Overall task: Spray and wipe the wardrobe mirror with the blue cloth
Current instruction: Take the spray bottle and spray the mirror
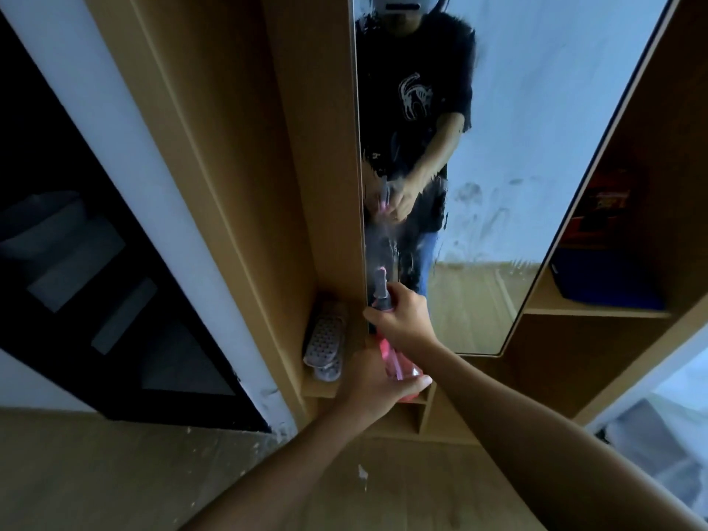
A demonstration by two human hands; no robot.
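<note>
A translucent pink plastic spray bottle (398, 362) is held in both hands just in front of the lower left corner of the tall frameless wardrobe mirror (498, 185). The right hand (402, 320) is wrapped round the dark pump head and neck, its fingers curled there, presumably so that the trigger can be worked; which finger lies on the trigger cannot be told. The left hand (379, 385) is cupped under the bottle's body, fingers curled round it, apparently to steady the aim. The nozzle is pointed at the glass from close by, which suits wetting the lower strip; a pale misty streak is seen on the glass just above the nozzle, and smeared marks are spread farther right.

The blue cloth named in the task is not to be found in this view; a dark blue shape on the open wooden shelf (597, 312) to the right is too dim to be identified. A pair of grey perforated slippers (325, 343) is stood in the wooden niche to the left of the bottle. The liquid level in the bottle is masked by the fingers. The mirror's top is cut off by the frame edge, and the dark opening at far left is hardly legible.
</note>
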